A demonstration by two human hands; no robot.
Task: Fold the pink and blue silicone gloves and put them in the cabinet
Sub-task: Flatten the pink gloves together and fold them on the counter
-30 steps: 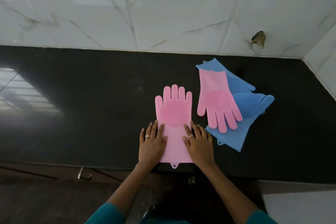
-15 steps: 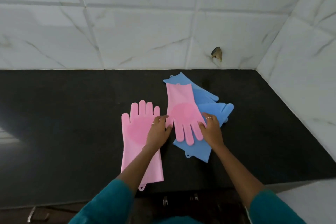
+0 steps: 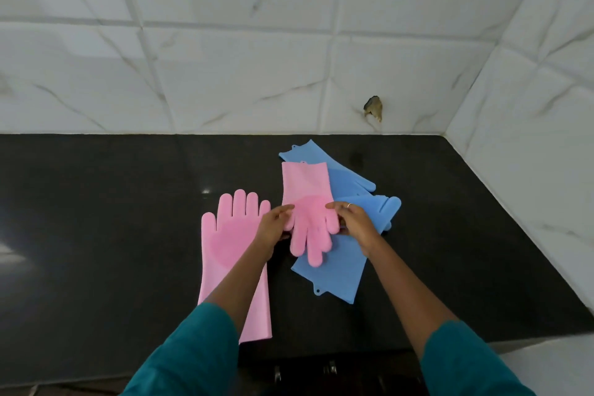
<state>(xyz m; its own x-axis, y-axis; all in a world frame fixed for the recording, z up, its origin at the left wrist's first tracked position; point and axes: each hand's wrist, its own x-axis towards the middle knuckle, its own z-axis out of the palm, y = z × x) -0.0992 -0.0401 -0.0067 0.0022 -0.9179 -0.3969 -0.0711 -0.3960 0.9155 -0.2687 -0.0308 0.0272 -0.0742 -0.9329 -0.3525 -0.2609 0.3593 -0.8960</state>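
One pink silicone glove (image 3: 229, 244) lies flat on the black counter, fingers pointing to the wall, and my left forearm crosses its cuff. A second pink glove (image 3: 307, 199) lies on top of two blue gloves (image 3: 337, 273), its fingers pointing toward me. My left hand (image 3: 273, 228) pinches this second pink glove at its left edge near the thumb. My right hand (image 3: 355, 225) grips its right edge at the palm. The other blue glove (image 3: 347, 177) stretches toward the wall beneath it.
The black counter (image 3: 112, 235) ends at a white marble-tiled wall behind and another on the right. A chipped hole (image 3: 373, 108) marks the back wall. Dark cabinet fronts with metal fittings (image 3: 331, 368) show under the counter's front edge.
Both hands left the first pink glove and moved right to the second pink glove on the blue pile, taking hold of its two sides. The camera view shifted right too.
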